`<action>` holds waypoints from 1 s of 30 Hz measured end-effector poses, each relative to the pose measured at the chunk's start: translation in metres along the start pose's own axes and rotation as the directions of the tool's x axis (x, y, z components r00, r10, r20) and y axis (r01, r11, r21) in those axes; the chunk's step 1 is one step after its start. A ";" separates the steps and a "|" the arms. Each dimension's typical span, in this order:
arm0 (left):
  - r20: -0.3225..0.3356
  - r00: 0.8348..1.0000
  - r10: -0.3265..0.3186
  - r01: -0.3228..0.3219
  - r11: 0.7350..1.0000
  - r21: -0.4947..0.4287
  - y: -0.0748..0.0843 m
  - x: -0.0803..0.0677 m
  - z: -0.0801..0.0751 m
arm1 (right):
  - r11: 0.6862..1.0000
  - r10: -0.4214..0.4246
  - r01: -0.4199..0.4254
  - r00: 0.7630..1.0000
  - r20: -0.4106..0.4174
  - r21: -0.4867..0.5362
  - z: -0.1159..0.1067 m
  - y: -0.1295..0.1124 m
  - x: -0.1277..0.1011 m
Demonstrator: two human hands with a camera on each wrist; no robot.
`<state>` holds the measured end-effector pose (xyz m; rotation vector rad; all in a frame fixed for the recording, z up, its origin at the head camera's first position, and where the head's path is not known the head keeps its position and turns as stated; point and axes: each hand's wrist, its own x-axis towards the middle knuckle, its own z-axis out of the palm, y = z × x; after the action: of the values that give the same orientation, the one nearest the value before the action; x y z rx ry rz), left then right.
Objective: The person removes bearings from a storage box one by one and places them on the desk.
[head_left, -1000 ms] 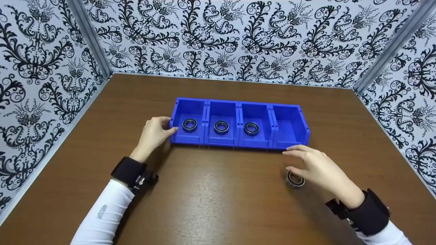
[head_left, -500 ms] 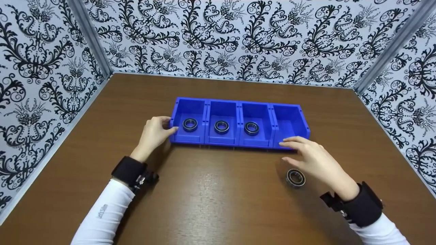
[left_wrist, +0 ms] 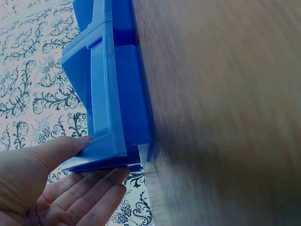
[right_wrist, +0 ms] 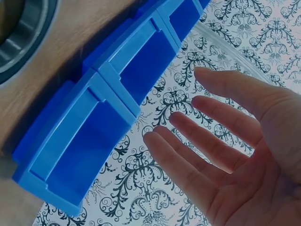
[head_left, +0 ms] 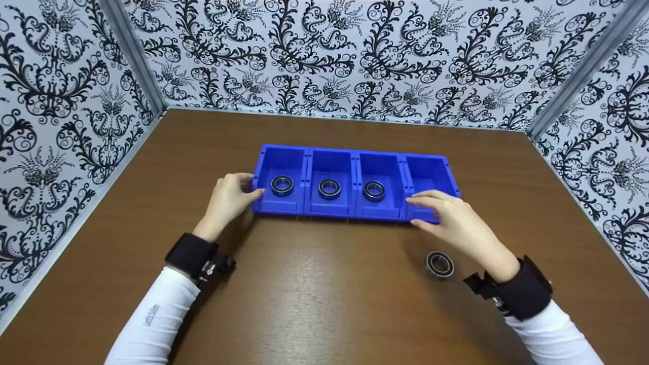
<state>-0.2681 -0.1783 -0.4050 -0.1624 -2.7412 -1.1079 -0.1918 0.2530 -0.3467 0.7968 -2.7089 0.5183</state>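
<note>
A row of joined blue storage bins point(head_left: 329, 210) stands on the table, split into several compartments. My left hand point(head_left: 232, 198) pinches its left end wall, thumb inside the edge and fingers outside, as the left wrist view also shows at the bin's corner point(left_wrist: 106, 146). Ball bearings lie in the left compartment point(head_left: 282, 186), the second point(head_left: 329, 189) and the third point(head_left: 373, 191). Another bearing point(head_left: 439, 265) lies on the table in front of the right end. Over the front of the rightmost compartment hovers my right hand point(head_left: 454, 220), fingers spread and holding nothing point(right_wrist: 225, 155).
The brown wooden table point(head_left: 314, 299) extends around the bins. Patterned black-and-white panels point(head_left: 329, 61) enclose it at the back and both sides, with grey metal posts point(head_left: 134, 56) at the corners.
My right hand has moved forward and left, from over the loose bearing to the rightmost compartment's front. The bearing stays on the table, now uncovered. My left hand has kept its place.
</note>
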 end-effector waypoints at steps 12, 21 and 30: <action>-0.002 1.000 0.004 -0.004 1.000 -0.008 0.000 0.000 0.000 | 0.998 -0.007 0.009 1.000 -0.031 0.063 0.004 0.000 0.024; 0.007 1.000 -0.007 0.007 1.000 0.002 0.000 0.000 -0.001 | 0.996 0.005 -0.005 1.000 0.009 0.093 0.006 0.001 0.040; 0.009 1.000 -0.011 0.011 1.000 0.008 0.001 -0.001 0.000 | 0.994 0.030 -0.034 0.999 0.044 0.102 0.011 0.003 0.057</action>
<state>-0.2674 -0.1781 -0.4045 -0.1517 -2.7578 -1.1012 -0.2417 0.2247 -0.3374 0.7997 -2.7566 0.6597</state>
